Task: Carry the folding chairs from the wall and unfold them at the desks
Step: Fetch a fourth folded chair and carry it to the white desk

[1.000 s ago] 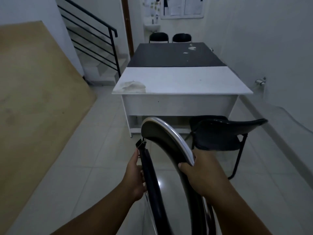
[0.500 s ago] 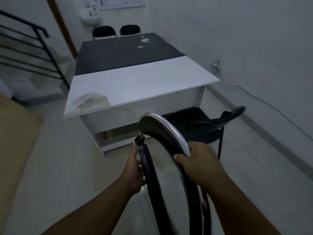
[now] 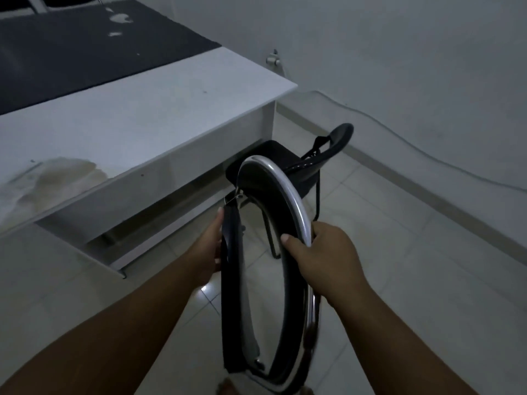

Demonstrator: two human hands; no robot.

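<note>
Gripping the folded chair (image 3: 232,295) with your left hand (image 3: 209,246) and right hand (image 3: 322,252) beside the counter (image 3: 142,118), you likely needed to unfold it next.

Small plain office or work room, dimly lit. A white desk (image 3: 148,118) stands end to end with a black-topped desk (image 3: 85,49), the two touching. A black folding chair (image 3: 288,153) is set open at the white desk's right end. Dark chair backs (image 3: 14,4) show at the black desk's far end. Pale tiled floor (image 3: 399,252), bare white wall (image 3: 399,52) with a loose cable (image 3: 399,135) along it, small metal wall fitting (image 3: 273,59) near the desk corner
</note>
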